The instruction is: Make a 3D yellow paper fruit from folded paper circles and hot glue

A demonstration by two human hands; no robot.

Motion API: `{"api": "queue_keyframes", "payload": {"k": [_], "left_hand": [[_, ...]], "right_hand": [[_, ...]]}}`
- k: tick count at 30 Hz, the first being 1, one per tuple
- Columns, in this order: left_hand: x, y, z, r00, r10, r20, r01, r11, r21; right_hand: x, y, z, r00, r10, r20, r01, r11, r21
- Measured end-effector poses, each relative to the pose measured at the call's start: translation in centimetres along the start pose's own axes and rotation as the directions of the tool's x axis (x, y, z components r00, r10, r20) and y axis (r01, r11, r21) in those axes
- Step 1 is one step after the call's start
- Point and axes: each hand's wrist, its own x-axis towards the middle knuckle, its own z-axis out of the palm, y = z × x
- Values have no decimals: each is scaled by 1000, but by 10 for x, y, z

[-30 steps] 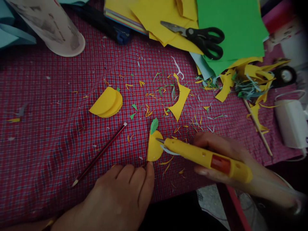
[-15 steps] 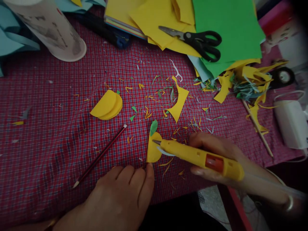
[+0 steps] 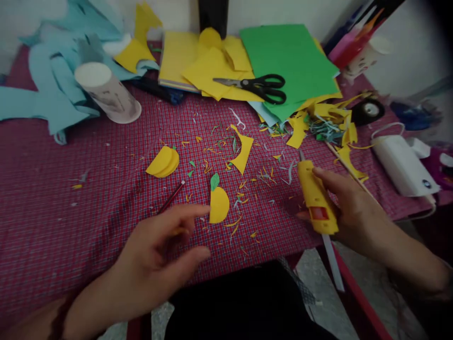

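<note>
My right hand (image 3: 348, 212) is wrapped round a yellow hot glue gun (image 3: 316, 198), its nozzle pointing away over the table and a clear glue stick (image 3: 332, 264) sticking out of its back. A yellow paper half-circle (image 3: 219, 206) with a green paper leaf (image 3: 214, 182) at its top lies on the checked cloth. My left hand (image 3: 159, 252) hovers to its left, thumb and forefinger apart, the forefinger tip close to its edge. Further left lie folded yellow half-circles (image 3: 163, 161). A dark red pencil (image 3: 172, 196) is partly hidden behind my left hand.
Scissors (image 3: 253, 86) rest on yellow and green paper (image 3: 283, 56) at the back. A paper cup (image 3: 109, 94) stands at the left near blue paper cutouts (image 3: 60, 80). Paper scraps (image 3: 242, 151) litter the red checked tablecloth (image 3: 106, 189). A white adapter (image 3: 405, 165) sits at the right.
My right hand has carried the glue gun away from the yellow half-circle to the right. My left hand has lifted and opened beside the paper. The view has tilted up, showing more of the back.
</note>
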Motion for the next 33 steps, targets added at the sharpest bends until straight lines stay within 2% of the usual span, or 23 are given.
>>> {"api": "queue_keyframes", "payload": {"k": [1, 2, 4, 6, 8, 10, 13, 14, 16, 17, 18, 20, 22, 24, 26, 27, 30, 31, 33], "left_hand": [[1, 6, -5, 996, -90, 4, 89, 974, -209], [2, 13, -8, 986, -159, 41, 162, 901, -404], [4, 22, -10, 970, -207, 124, 235, 689, -686], [3, 27, -7, 963, -214, 165, 254, 510, -821], [1, 28, -1, 959, -206, 193, 264, 412, -872], [-1, 28, 7, 962, -187, 199, 260, 405, -876], [-6, 30, 22, 975, -150, 167, 222, 531, -818], [-8, 31, 28, 980, -133, 147, 197, 590, -783], [-12, 34, 42, 990, -99, 101, 142, 705, -695], [-15, 36, 50, 992, -92, 83, 124, 758, -641], [-18, 37, 58, 993, -93, 66, 114, 806, -580], [-24, 40, 73, 994, -108, 23, 106, 874, -475], [-29, 42, 85, 987, -142, -75, 92, 880, -466], [-31, 41, 94, 961, -235, -145, 109, 806, -582], [-31, 38, 96, 935, -341, -95, 161, 649, -743], [-30, 35, 95, 930, -366, -41, 183, 557, -810], [-27, 24, 86, 931, -361, 51, 184, 344, -921], [-26, 21, 82, 929, -365, 61, 183, 310, -933], [-26, 16, 76, 925, -373, 71, 192, 299, -935]], "right_hand": [[0, 7, -2, 1000, -11, 6, 11, 997, -78], [0, 16, -4, 1000, -23, 18, 26, 986, -167], [-1, 38, -6, 999, -40, 16, 43, 954, -296], [-2, 65, -6, 995, -97, -10, 86, 923, -375], [-2, 87, -6, 993, -116, 11, 110, 905, -411], [-4, 95, -7, 993, -109, 35, 113, 891, -441], [-11, 68, -10, 991, -117, -62, 78, 891, -448], [-14, 50, -9, 977, -130, -167, 55, 918, -394], [-19, 5, -1, 937, -113, -332, 73, 989, -130], [-20, -18, 6, 945, -100, -311, 122, 991, 52], [-20, -40, 15, 967, -109, -228, 165, 956, 242], [-17, -75, 35, 984, -173, -32, 162, 821, 548], [-12, -96, 56, 989, -141, 49, 56, 653, 755], [-6, -105, 72, 995, -69, 73, -36, 441, 897], [-2, -106, 81, 995, 1, 103, -99, 272, 957], [0, -105, 84, 992, 32, 122, -126, 225, 966], [6, -103, 84, 979, 136, 148, -173, 194, 965], [8, -103, 83, 975, 166, 150, -181, 190, 965], [12, -103, 81, 967, 205, 149, -188, 186, 964]]}}
